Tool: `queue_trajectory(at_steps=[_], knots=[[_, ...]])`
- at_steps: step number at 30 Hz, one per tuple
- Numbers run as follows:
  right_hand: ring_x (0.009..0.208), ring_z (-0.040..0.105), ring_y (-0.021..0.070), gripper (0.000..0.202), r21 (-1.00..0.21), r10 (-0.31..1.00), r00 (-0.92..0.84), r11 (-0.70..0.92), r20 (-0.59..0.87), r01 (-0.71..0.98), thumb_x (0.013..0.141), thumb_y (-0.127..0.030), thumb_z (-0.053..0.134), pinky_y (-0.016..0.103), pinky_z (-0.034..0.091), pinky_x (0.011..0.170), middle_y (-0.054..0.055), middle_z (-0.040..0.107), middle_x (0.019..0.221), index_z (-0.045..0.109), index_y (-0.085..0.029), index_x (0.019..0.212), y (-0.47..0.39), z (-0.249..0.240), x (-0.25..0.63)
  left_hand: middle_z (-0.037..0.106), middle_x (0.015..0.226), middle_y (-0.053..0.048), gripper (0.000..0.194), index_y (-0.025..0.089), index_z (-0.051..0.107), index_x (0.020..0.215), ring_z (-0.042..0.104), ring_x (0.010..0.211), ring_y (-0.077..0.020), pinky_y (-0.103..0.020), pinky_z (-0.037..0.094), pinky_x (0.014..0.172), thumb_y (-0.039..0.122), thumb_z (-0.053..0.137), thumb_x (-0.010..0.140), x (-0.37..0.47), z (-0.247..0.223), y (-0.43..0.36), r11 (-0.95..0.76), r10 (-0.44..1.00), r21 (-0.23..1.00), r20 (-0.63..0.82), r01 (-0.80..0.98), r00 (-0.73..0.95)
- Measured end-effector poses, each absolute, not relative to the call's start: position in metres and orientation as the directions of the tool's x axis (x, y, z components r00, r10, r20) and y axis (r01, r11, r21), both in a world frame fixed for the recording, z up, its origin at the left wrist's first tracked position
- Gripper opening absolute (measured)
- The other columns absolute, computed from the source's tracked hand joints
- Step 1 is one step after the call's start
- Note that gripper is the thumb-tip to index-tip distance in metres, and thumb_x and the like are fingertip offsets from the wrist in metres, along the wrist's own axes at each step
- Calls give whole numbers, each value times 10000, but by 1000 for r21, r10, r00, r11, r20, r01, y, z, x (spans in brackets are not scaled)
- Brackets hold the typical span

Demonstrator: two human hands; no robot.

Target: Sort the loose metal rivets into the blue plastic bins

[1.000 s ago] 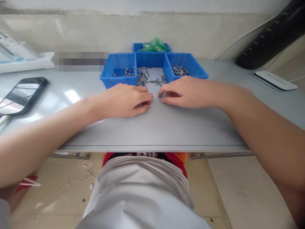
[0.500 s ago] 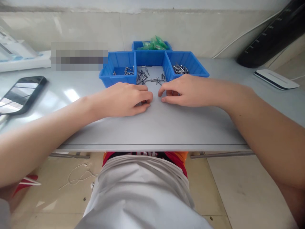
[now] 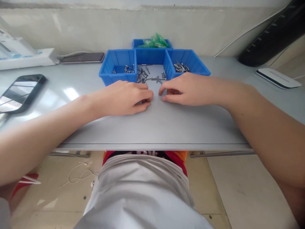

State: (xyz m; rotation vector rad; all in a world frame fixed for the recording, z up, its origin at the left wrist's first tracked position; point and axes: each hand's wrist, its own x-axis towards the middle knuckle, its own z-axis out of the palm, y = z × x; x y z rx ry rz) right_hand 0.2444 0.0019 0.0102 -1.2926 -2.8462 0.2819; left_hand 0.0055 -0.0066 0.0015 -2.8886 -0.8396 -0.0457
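Note:
My left hand rests on the grey table, fingers curled, thumb apart from the index finger, nothing visible between them. Facing it, my right hand also lies on the table with bent, parted fingers and holds nothing I can see. Just beyond both hands, several metal rivets or screws are scattered on the tabletop between two blue bins. The left blue bin holds a few metal pieces. More of them fill part of the right blue bin, whose front edge is partly covered by my right hand.
Behind stands a third blue bin with green plastic bags. A dark phone lies at the back left, a larger black-edged device at the left. A white device and black cylinder are at the right.
The view has shifted very slightly. Both hands keep nearly the same place and pose.

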Motion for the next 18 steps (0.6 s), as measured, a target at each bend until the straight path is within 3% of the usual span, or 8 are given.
queue_trajectory(at_steps=[9,18], knots=[[724,573,203,297,-158,749,-658,642,-77,750,853,-375,439,309,331,636,12,679,861,642,-303,1058,-1,13,241,636,982,-29,289,236,606,1030,591,696,-142,-250,363,560,352,367,917,6,1,-7,-838,517,-150,89,525,851],[719,579,176,289,-128,733,-678,668,-63,734,851,-341,426,283,320,610,15,685,879,644,-262,1024,-3,15,238,632,964,-41,278,220,604,1042,594,709,-132,-233,378,581,333,380,924,5,1,-7,-848,506,-135,81,513,858]])
